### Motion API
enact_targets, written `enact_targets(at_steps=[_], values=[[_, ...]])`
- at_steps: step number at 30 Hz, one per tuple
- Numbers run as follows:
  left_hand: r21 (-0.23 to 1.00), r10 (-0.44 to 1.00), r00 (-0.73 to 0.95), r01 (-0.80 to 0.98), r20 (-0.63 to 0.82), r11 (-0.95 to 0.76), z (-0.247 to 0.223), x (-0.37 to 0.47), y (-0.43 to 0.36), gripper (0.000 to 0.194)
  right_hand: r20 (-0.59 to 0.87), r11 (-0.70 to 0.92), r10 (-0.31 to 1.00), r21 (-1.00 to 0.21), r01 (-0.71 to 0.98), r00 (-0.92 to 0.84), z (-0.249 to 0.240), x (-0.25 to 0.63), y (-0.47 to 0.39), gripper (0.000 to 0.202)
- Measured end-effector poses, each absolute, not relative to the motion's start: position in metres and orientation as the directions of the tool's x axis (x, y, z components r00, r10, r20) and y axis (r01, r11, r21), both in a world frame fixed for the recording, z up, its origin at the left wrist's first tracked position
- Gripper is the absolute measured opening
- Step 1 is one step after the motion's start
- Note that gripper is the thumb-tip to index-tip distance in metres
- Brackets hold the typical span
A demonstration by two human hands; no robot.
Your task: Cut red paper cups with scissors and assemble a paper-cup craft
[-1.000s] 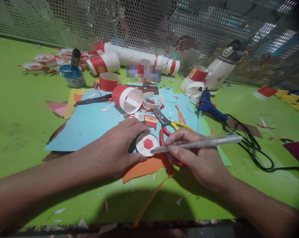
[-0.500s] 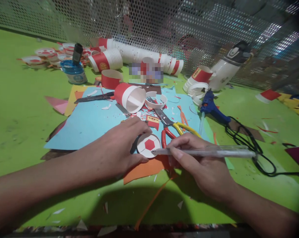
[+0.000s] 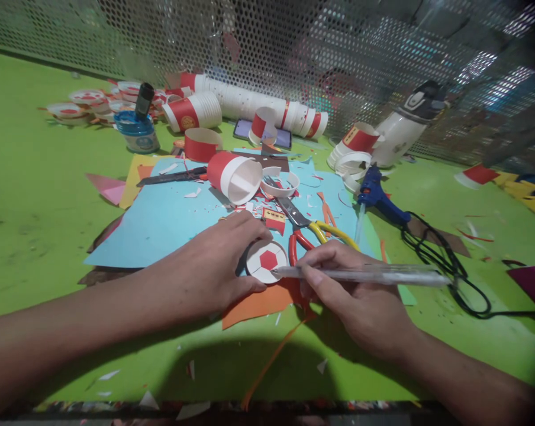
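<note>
A round white paper disc [image 3: 255,263] with a red hexagon at its centre lies on the blue and orange paper. Dark lines run from the hexagon toward the disc's edge. My left hand [image 3: 232,254] grips the disc's left side, with thumb below and fingers above. In my right hand [image 3: 351,296] is a clear pen [image 3: 374,273], pinched between thumb and fingers. The pen's tip touches the disc just right of the hexagon's lower corner. Just behind lie scissors [image 3: 296,213] with red and yellow handles, partly hidden by my right hand.
Behind the sheets lie a cut red-and-white paper cup [image 3: 234,177], a utility knife [image 3: 174,176], a long stack of cups [image 3: 258,102] and a phone [image 3: 283,137]. A blue glue gun [image 3: 380,195] with its black cord is on the right. A blue jar [image 3: 137,131] stands at left.
The view has shifted slightly. My left hand keeps its grip on the disc, and the pen tip stays near the hexagon's lower right with its rear end swung slightly.
</note>
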State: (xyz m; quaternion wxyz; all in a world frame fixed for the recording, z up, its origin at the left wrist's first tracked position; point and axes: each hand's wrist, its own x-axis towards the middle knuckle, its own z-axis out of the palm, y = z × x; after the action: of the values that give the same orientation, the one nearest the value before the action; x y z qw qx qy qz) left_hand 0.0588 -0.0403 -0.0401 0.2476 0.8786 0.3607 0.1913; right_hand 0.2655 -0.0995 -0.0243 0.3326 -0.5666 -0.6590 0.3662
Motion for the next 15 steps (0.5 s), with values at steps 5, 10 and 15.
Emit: enact_targets(at_steps=[5, 10, 15], values=[[0.567, 0.729, 0.666, 0.543, 0.159, -0.619, -0.04, 0.0596, -0.0397, 0.029, 0.025, 0.101, 0.989, -0.839, 0.535, -0.147, -0.0254, 0.2667, -0.0994, 0.01], [0.556, 0.726, 0.67, 0.549, 0.153, -0.624, -0.0402, 0.0587, -0.0396, 0.031, 0.021, 0.098, 0.988, -0.852, 0.515, -0.152, -0.0262, 0.2664, -0.0992, 0.01], [0.556, 0.731, 0.665, 0.554, 0.152, -0.62, -0.0407, 0.0586, -0.0397, 0.031, 0.006, 0.074, 0.989, -0.885, 0.459, -0.148, -0.0254, 0.2644, -0.0986, 0.01]])
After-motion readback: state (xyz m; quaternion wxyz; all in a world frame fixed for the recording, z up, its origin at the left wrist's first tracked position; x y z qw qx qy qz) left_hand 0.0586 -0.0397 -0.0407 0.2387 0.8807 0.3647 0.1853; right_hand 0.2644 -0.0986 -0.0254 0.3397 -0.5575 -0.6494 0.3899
